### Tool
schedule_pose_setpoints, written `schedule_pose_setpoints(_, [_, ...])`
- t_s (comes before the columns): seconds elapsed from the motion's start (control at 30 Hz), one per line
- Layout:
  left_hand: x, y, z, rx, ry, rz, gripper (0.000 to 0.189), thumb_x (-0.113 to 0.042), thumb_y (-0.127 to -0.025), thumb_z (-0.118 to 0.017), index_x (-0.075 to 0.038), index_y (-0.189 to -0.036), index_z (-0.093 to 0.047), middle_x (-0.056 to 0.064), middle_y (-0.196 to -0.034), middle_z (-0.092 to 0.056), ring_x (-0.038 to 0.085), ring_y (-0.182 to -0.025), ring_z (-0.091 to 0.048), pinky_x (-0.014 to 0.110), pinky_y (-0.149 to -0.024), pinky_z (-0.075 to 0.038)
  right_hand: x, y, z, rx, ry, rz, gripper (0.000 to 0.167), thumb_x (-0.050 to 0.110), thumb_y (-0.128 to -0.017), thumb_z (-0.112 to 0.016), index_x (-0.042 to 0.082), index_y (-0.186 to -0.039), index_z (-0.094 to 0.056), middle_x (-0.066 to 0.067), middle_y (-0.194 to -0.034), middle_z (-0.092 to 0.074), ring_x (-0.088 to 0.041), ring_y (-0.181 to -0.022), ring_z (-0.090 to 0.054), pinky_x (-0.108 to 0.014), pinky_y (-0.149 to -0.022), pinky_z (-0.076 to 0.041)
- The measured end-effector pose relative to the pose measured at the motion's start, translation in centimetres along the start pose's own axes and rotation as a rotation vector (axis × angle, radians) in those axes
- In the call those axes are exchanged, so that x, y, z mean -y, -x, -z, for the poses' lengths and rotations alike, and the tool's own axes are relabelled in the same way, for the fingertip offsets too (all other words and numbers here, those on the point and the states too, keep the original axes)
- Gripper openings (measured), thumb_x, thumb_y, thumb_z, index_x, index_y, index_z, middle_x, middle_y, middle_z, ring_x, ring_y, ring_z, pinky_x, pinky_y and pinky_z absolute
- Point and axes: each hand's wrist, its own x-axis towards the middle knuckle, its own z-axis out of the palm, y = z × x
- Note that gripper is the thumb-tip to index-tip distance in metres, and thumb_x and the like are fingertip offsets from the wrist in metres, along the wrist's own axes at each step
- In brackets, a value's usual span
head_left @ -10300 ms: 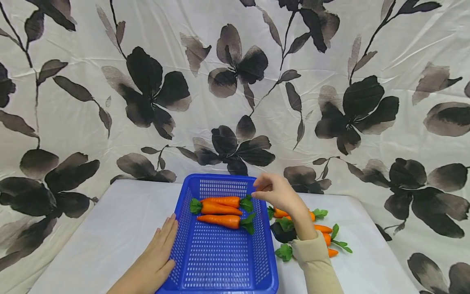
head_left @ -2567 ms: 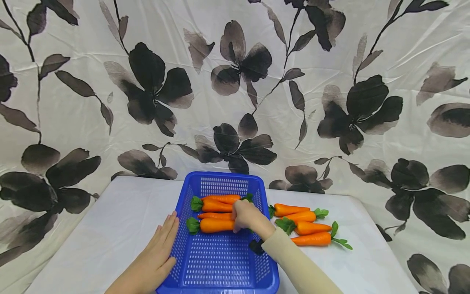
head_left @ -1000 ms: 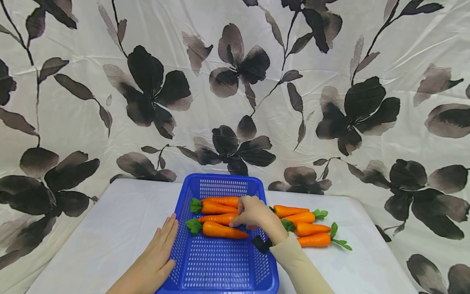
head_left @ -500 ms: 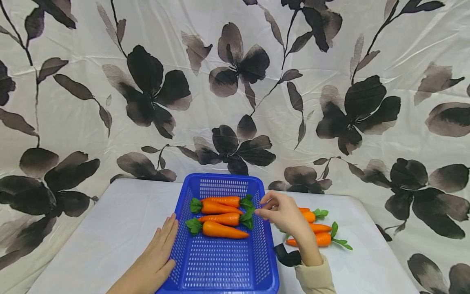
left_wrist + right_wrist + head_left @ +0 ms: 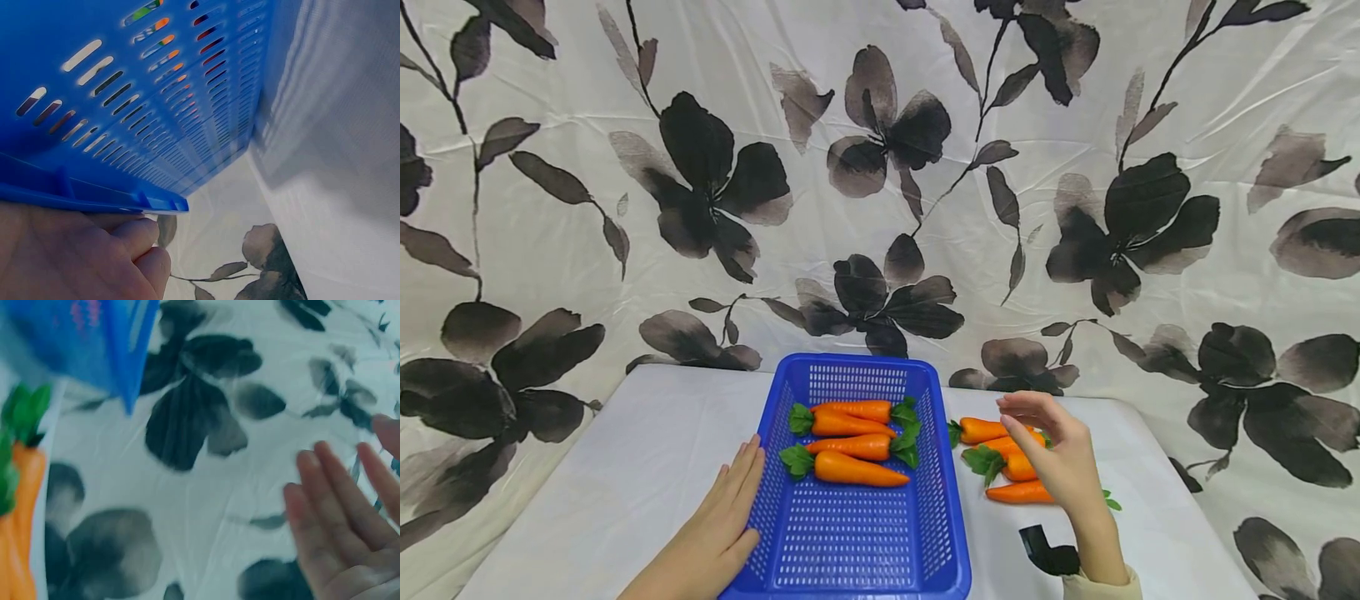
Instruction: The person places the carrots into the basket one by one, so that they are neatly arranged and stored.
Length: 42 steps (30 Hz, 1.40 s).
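Note:
My left hand (image 5: 715, 521) rests with straight fingers along the left rim of a blue perforated basket (image 5: 865, 542); the left wrist view shows the fingers (image 5: 140, 240) right at the rim's underside. Inside the basket, several orange carrots (image 5: 857, 469) with green leaves lie crosswise in its far half, their leafy ends pointing to either side. My right hand (image 5: 1060, 458) is raised over the loose carrots (image 5: 1018, 493) on the table to the right, thumb and fingers apart, holding nothing. It partly covers those carrots. The right wrist view shows its spread fingers (image 5: 325, 512) well away from a carrot (image 5: 28, 481).
A white-covered table (image 5: 647, 442) bears the basket and loose carrots. Behind it hangs a pale cloth (image 5: 985, 292) with dark flowers. A black curved piece (image 5: 1047, 552) sits at my right wrist.
Ten seconds ago the basket held fewer carrots; a carrot now lies in front of those. My right hand has let go of the basket's carrots and moved right, over the table. My left hand stays put.

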Motion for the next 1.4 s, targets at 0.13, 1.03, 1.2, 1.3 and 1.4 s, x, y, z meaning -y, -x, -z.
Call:
schedule_pose_setpoints(0.13, [0.0,0.0,0.0,0.008,0.006,0.008,0.084,-0.005,-0.086,-0.057,0.004,-0.157,-0.012,0.015,-0.166,-0.001,0.031,-0.152,0.000,0.016,-0.111,0.015,-1.0,0.7,2.1,-0.065,0.055,0.001,0.033,-0.015,-0.084,-0.067,-0.006,-0.115,-0.066,-0.020,-0.108,-0.070,-0.011,-0.097,-0.067,-0.018,-0.093,-0.049])
schedule_pose_setpoints(1.03, [0.1,0.0,-0.3,-0.007,0.010,-0.019,0.085,-0.005,-0.086,-0.057,0.003,-0.157,-0.012,0.015,-0.166,-0.002,0.031,-0.152,-0.001,0.016,-0.112,0.015,-14.4,8.0,7.7,0.011,0.117,-0.558,0.025,0.007,-0.089,-0.072,-0.004,-0.111,-0.071,-0.008,-0.103,-0.073,-0.002,-0.092,-0.064,-0.016,-0.078,-0.051])
schedule_pose_setpoints(1.2, [0.0,0.0,-0.3,0.003,0.020,-0.007,0.084,-0.006,-0.086,-0.057,0.004,-0.157,-0.012,0.015,-0.166,-0.002,0.032,-0.152,-0.002,0.015,-0.111,0.015,-15.5,8.6,7.5,0.076,0.176,-0.557,0.026,0.012,-0.082,-0.079,0.003,-0.106,-0.075,-0.006,-0.104,-0.073,-0.001,-0.095,-0.060,-0.014,-0.084,-0.043])
schedule_pose_setpoints(1.3, [0.0,0.0,-0.3,0.007,0.020,-0.004,0.084,-0.007,-0.086,-0.057,0.003,-0.157,-0.012,0.015,-0.166,-0.001,0.032,-0.152,-0.001,0.015,-0.111,0.015,-16.0,9.0,7.4,0.108,0.149,-0.555,0.028,0.013,-0.080,-0.081,0.003,-0.105,-0.075,-0.007,-0.106,-0.073,0.002,-0.100,-0.059,-0.011,-0.090,-0.040])
schedule_pose_setpoints(1.4, [0.0,0.1,-0.2,0.013,0.009,-0.008,0.084,-0.007,-0.087,-0.057,0.004,-0.156,-0.012,0.016,-0.166,-0.001,0.031,-0.152,0.000,0.015,-0.111,0.015,-16.4,9.4,7.4,0.120,0.098,-0.579,0.029,0.015,-0.080,-0.081,0.003,-0.106,-0.075,-0.006,-0.107,-0.073,0.002,-0.102,-0.059,-0.008,-0.091,-0.040])
